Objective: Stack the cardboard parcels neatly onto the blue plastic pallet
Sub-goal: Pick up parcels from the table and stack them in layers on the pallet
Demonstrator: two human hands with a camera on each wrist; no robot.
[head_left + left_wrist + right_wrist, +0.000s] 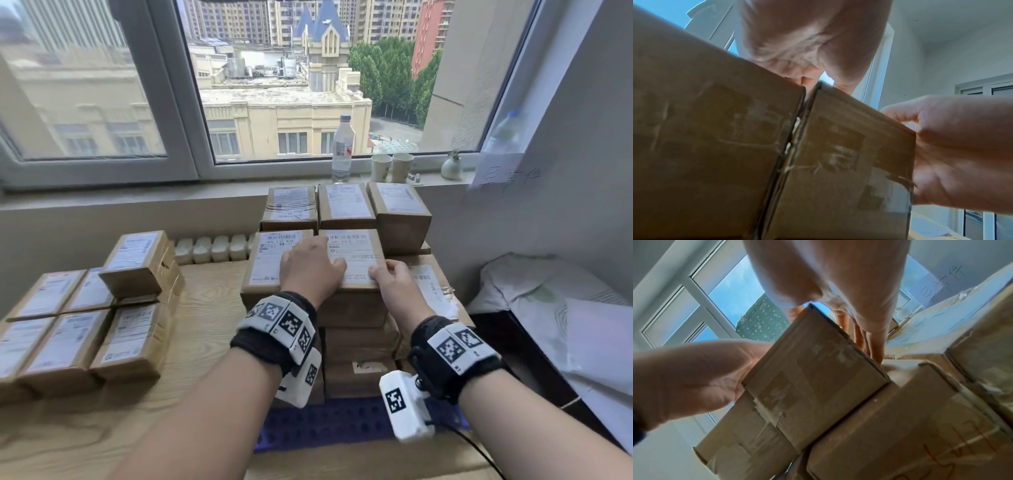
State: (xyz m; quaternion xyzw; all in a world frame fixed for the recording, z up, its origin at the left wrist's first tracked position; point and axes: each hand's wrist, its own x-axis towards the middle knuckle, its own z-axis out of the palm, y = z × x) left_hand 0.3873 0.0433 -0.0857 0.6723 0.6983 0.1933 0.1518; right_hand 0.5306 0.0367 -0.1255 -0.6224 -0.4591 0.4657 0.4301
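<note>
Resting on the top of the stack, the left hand lies flat with straight fingers across the seam between two front parcels, the left parcel and the right parcel. The right hand sits at the near right corner of the right parcel, fingers bent over its top edge and down its side, gripping it. The left wrist view shows the two parcels side by side with a thin gap between them. The stack stands on the blue pallet, whose near edge shows below the wrists, on a wooden table. Three more parcels form the row behind at about the same height. To the left, other parcels lie on the table apart from the pallet, one perched on top. On the sill stand a bottle and two paper cups; what they hold cannot be told.
</note>
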